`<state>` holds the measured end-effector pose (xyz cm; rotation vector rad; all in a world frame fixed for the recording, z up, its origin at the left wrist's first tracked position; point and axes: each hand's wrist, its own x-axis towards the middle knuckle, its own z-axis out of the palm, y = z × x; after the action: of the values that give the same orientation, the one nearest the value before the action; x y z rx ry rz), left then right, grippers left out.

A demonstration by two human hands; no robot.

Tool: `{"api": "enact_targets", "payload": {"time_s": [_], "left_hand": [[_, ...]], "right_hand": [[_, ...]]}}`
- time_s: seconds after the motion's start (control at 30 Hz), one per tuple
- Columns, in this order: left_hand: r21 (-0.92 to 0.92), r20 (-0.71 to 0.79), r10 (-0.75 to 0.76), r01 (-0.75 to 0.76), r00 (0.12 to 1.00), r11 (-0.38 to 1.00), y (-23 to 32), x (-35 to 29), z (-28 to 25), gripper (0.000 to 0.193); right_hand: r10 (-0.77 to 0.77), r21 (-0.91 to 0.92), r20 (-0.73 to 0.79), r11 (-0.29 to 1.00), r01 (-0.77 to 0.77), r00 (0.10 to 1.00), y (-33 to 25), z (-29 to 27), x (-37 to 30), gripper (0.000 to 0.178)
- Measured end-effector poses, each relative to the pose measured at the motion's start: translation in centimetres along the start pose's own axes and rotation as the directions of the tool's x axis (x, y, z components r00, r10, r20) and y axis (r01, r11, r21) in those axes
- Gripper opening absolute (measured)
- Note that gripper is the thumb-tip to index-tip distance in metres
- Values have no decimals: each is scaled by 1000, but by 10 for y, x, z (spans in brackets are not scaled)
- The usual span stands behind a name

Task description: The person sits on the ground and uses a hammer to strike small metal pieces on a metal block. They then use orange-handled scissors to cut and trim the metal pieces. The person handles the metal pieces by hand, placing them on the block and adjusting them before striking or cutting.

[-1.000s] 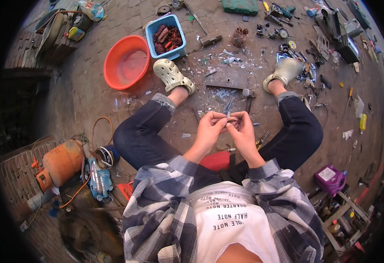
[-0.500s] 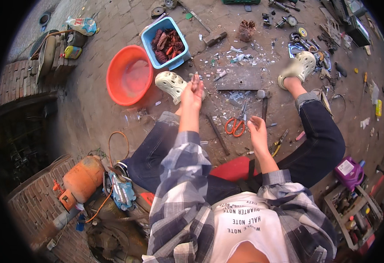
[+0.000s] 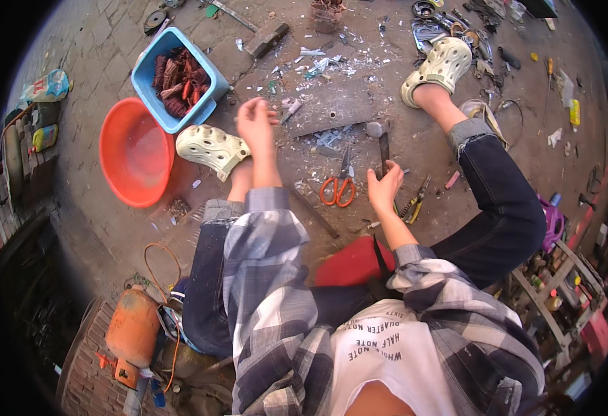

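Observation:
My left hand [image 3: 257, 125] hovers over the ground by the toe side of my left clog [image 3: 213, 150], its fingers loosely bent and apart, with nothing visible in them. Ahead of it lies a flat metal plate [image 3: 331, 111] strewn with shards. My right hand [image 3: 386, 186] is at the lower end of a hammer [image 3: 384, 147], thumb and fingers apart; whether it touches the handle I cannot tell. Scissors with orange handles [image 3: 337, 191] lie left of that hand. Pliers with yellow grips [image 3: 415, 202] are on its right. A dark metal bar [image 3: 315, 213] rests between my arms.
A blue bin [image 3: 215, 91] of reddish-brown coiled pieces and a red basin [image 3: 137, 156] stand at the left. A sledgehammer [image 3: 268, 40] lies beyond. Metal parts [image 3: 449, 28] spread at far right. An orange gas cylinder [image 3: 132, 326] is at lower left, a wooden crate [image 3: 543, 298] at lower right.
The view has shifted, so the scene sits further left and higher. My left hand has moved forward past the clog. My right hand has come up to the hammer's handle end.

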<state>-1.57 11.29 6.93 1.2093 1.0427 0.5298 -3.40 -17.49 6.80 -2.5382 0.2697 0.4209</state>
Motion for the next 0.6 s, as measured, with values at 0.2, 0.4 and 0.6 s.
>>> {"api": "enact_targets", "payload": {"time_s": [0.2, 0.4, 0.6], "left_hand": [[497, 225, 76, -181, 971, 849, -65, -74, 75, 39], [559, 256, 257, -359, 932, 747, -88, -64, 95, 23], [612, 290, 253, -382, 923, 692, -74, -40, 112, 26]], "right_hand": [[-71, -92, -52, 994, 66, 996, 37, 38, 54, 47], [72, -174, 32, 983, -65, 997, 21, 26, 68, 48], [43, -69, 31, 997, -41, 999, 22, 20, 74, 56]]}}
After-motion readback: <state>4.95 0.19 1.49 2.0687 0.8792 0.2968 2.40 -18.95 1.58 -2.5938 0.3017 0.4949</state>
